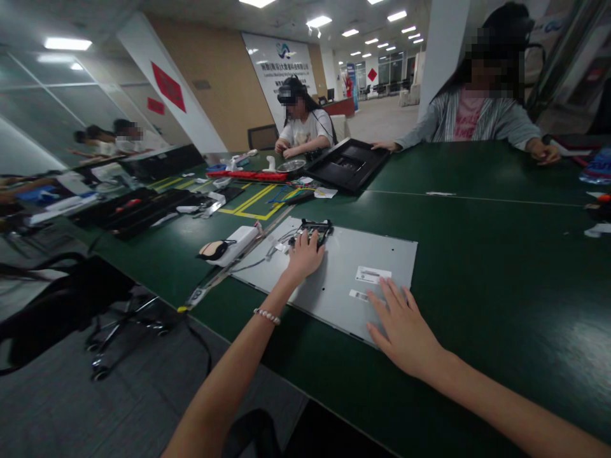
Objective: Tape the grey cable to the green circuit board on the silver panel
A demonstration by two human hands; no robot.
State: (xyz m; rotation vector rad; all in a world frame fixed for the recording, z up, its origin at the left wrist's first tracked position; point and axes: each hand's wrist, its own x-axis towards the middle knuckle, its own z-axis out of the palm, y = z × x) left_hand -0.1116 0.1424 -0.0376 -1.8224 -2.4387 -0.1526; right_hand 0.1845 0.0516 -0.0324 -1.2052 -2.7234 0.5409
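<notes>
A flat grey metal monitor panel (344, 251) lies on the green table in front of me, with white labels (373, 275) on its right part. Near its far left edge sits a small circuit board (327, 230) with a black frame, and grey cables (264, 259) run from it to the left. My left hand (305, 256) rests over the board's near side, fingers stretched forward and covering part of it. Spread out over the panel's near right corner, my right hand (405, 331) has its fingertips by the labels and holds nothing.
Left of the panel are a white box (238, 245) and a computer mouse (214, 249). Beyond lie a red tool strip (248, 175), wires and a black monitor housing (351, 164), which a co-worker's hand (387, 146) touches. Another person sits across the green table (487, 254).
</notes>
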